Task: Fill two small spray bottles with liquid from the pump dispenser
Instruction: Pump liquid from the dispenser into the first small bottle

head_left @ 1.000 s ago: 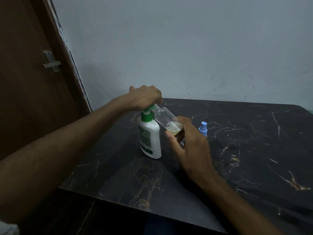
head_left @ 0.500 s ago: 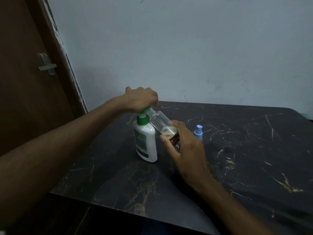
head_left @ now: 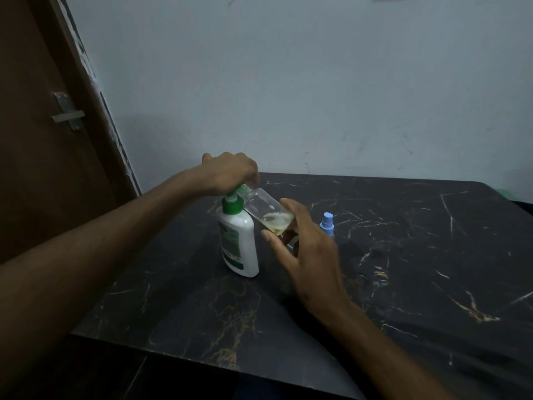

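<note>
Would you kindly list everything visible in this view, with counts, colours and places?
Pump dispenser: one, white with green pump, upright on the table, left of centre.
Clear bottle: one, tilted, mouth at the pump nozzle, a little yellowish liquid at its base.
Spray cap: one, blue, behind the right hand; what it sits on is hidden.
Table: one, black marble with pale veins.
Wall: pale grey-blue, behind the table.
Door: brown, at left, with a metal latch.
Left hand: on the pump head.
Right hand: holding the clear bottle's base.
</note>
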